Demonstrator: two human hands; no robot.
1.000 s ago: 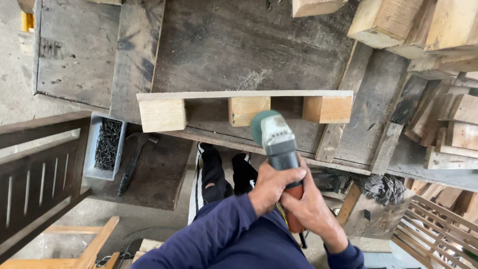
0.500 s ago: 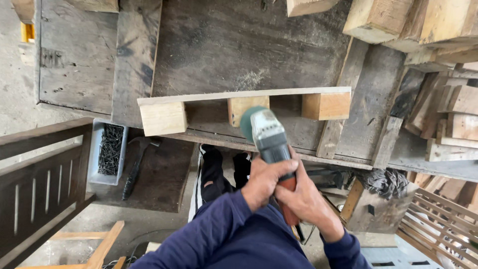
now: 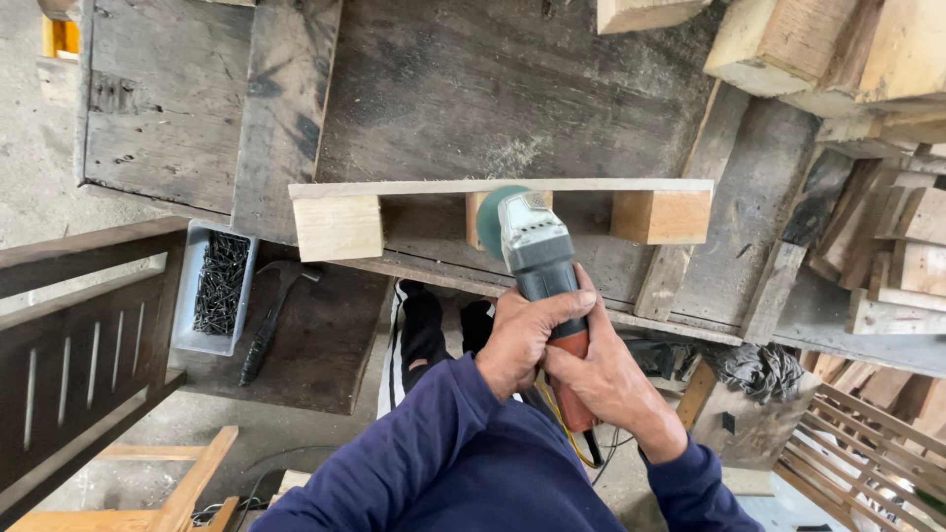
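Your angle grinder (image 3: 537, 258) has crept left and forward since a second ago, so its green disc guard now sits against the middle block (image 3: 480, 209) of the three-block wooden frame (image 3: 493, 187) on the workbench (image 3: 443, 89). Your left hand (image 3: 524, 337) and right hand (image 3: 603, 379) stay wrapped tight around its body. The frame, hammer (image 3: 271, 320) and nail tray (image 3: 217, 288) have not shifted.
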